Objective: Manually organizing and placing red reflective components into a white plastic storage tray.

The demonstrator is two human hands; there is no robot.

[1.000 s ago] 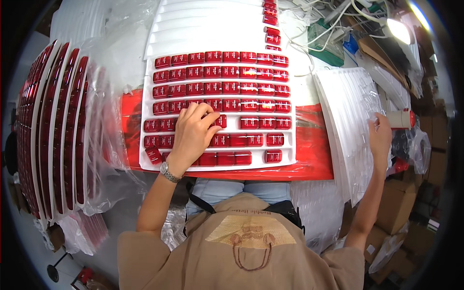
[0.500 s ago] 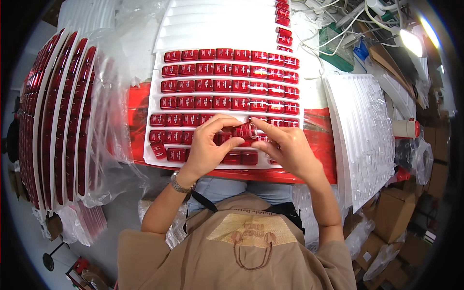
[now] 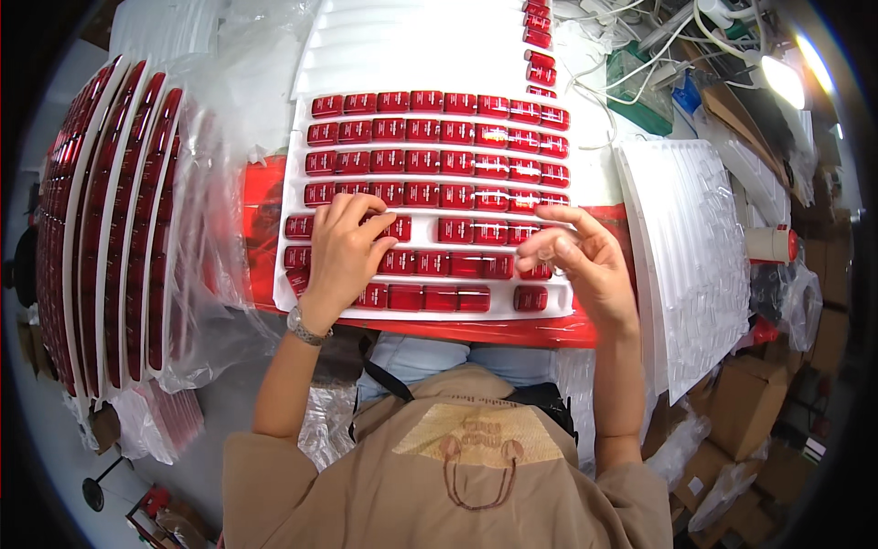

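A white ridged tray (image 3: 423, 231) lies before me, filled with rows of small glossy red containers (image 3: 421, 194) with pale print. My left hand (image 3: 344, 249) is over the left part of the nearer rows. Its thumb and forefinger close on a red container (image 3: 401, 229) sitting in the row, just left of a gap. My right hand (image 3: 585, 261) is raised over the tray's right edge, fingers curled together. Something small and clear shows at its fingertips, too blurred to name. One tilted red container (image 3: 297, 279) lies at the tray's lower left corner, partly behind my left wrist.
Filled trays (image 3: 110, 229) stand on edge at the left beside clear plastic wrap (image 3: 215, 201). A stack of white trays (image 3: 672, 247) leans at the right. Cables (image 3: 599, 87), a lit lamp (image 3: 779, 82) and a green box (image 3: 637, 96) are at the far right.
My hands have parted from the red container they held together over the tray. The left has moved left and down to the row, the right away to the right.
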